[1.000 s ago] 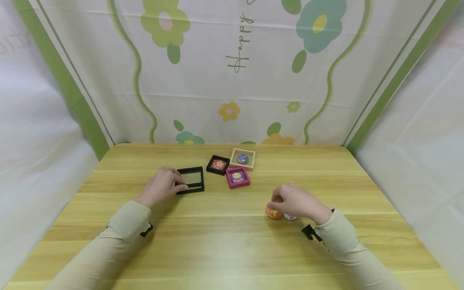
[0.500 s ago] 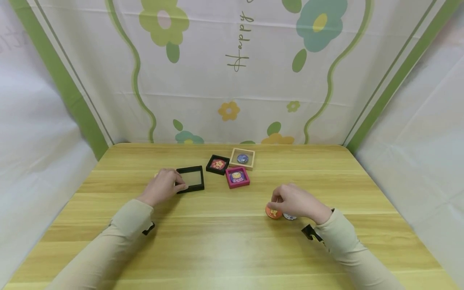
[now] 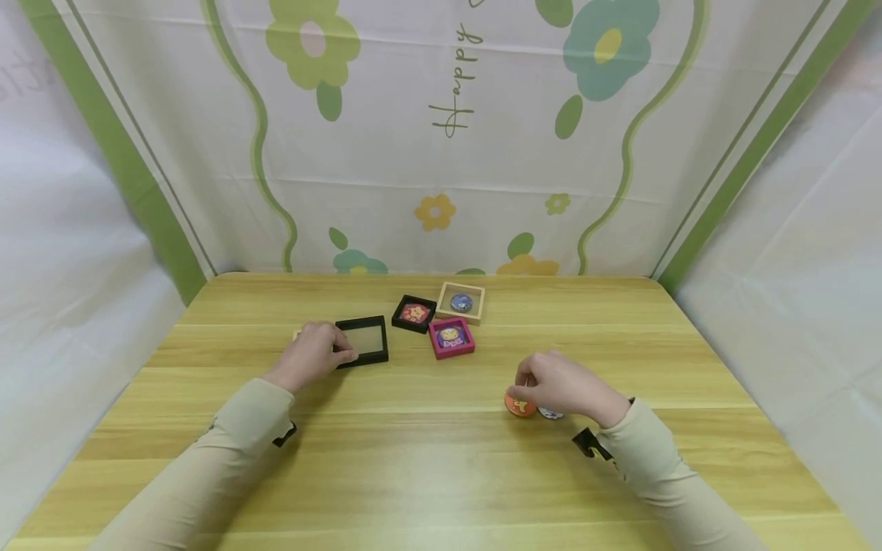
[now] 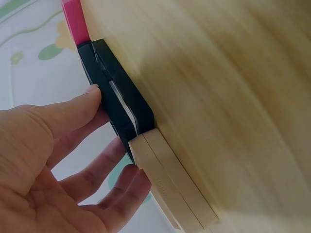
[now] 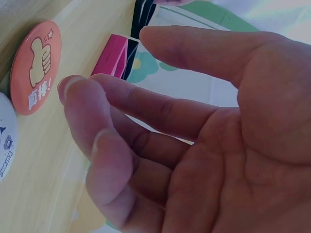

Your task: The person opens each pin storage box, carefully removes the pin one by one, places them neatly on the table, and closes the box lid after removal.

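In the head view, my left hand (image 3: 310,356) holds the left end of a black frame (image 3: 384,338) with a clear window. The left wrist view shows my thumb on the edge of this black frame (image 4: 108,90), which has a narrow slit between its halves; my fingers also touch a beige frame (image 4: 170,182) beside it. My right hand (image 3: 568,386) hangs over an orange round badge (image 3: 518,405) and a white badge (image 3: 550,413). In the right wrist view, its loosely bent fingers hold nothing, and the orange badge (image 5: 36,68) lies apart from them.
Toward the back middle of the wooden table (image 3: 427,459) sit a small black frame (image 3: 404,324), a magenta frame (image 3: 455,353) and a light wooden frame (image 3: 449,314), each with a badge inside. A printed cloth (image 3: 386,138) rises behind the table.
The gap at the near side of the larger black frame has closed in the head view. My left hand has shifted very slightly; my right hand has stayed in place.
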`<state>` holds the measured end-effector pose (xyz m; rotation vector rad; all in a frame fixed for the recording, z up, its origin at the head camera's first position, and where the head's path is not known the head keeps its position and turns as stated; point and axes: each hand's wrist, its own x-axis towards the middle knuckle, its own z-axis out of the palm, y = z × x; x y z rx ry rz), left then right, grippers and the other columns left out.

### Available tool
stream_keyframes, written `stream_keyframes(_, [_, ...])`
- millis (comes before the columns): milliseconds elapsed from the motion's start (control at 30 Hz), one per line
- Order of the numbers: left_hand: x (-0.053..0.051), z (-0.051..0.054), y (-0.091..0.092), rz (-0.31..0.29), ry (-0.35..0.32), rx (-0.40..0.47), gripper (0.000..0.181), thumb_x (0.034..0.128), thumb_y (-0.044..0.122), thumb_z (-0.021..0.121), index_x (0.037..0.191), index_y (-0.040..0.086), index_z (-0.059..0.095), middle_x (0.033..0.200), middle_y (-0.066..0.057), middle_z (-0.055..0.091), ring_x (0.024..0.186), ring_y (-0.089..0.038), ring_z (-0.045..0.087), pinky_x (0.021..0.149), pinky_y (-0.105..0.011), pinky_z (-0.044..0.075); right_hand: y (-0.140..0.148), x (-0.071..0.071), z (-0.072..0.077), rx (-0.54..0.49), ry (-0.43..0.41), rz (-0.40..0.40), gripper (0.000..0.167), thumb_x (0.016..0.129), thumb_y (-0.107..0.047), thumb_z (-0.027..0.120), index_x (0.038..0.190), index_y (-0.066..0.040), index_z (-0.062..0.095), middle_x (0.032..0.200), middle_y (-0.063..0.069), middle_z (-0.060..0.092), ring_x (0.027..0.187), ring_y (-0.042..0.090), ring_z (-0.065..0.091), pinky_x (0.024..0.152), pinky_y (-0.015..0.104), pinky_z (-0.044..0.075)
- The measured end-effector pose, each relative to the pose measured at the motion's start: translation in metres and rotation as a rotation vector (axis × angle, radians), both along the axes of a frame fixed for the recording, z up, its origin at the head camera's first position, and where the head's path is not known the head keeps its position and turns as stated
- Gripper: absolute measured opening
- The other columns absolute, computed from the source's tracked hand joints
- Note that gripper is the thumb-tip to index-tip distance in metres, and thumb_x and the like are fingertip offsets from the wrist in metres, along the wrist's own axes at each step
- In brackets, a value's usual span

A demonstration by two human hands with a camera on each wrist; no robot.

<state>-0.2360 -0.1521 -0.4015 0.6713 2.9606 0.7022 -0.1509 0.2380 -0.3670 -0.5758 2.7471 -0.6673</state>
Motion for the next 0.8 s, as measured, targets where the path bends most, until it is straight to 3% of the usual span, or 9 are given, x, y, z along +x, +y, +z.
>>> stream_keyframes(67, [0.0000,-0.0003,0.0006,0.004,0.000,-0.001,0.006,0.0882,0.015,0.076,0.084,0.012,0.079,0.095,-0.003,0.072,0.095,-0.029,0.064,0.096,-0.073,0.028,0.0002,0.0002,-0.0001,0.002,-0.006,-0.006,0.017,0.092,-0.021,0.070,0.079,-0.010,0.071,0.061,-0.007,0.056,0.050,0.006,0.044,0.050,0.026,0.040])
stream_keyframes(367, [0.0003,-0.0001,0.0042,0.000,0.009,0.001,0.006,0.0883,0.015,0.076,0.086,0.010,0.078,0.093,-0.004,0.072,0.092,-0.027,0.064,0.087,-0.057,0.043,0.0006,0.0010,-0.0002,-0.007,-0.022,-0.010,0.018,0.092,-0.022,0.071,0.078,-0.010,0.070,0.061,-0.007,0.055,0.051,0.007,0.044,0.050,0.027,0.040])
stream_keyframes(567, [-0.0001,0.0013,0.0047,0.016,-0.015,0.001,0.006,0.0891,0.014,0.075,0.086,0.010,0.078,0.094,-0.004,0.071,0.093,-0.027,0.063,0.088,-0.058,0.041,0.0009,-0.0002,-0.0009,0.003,-0.020,-0.012,0.018,0.092,-0.022,0.070,0.078,-0.011,0.070,0.062,-0.007,0.056,0.052,0.007,0.046,0.051,0.027,0.041])
stream_keyframes(800, [0.0003,0.0003,0.0045,0.024,-0.045,0.019,0.006,0.0897,0.013,0.074,0.088,0.009,0.078,0.096,-0.007,0.072,0.096,-0.029,0.064,0.079,-0.046,0.052,0.0001,-0.0006,-0.0009,0.025,-0.009,-0.008,0.017,0.092,-0.023,0.071,0.077,-0.014,0.070,0.064,-0.007,0.058,0.055,0.008,0.049,0.054,0.029,0.045])
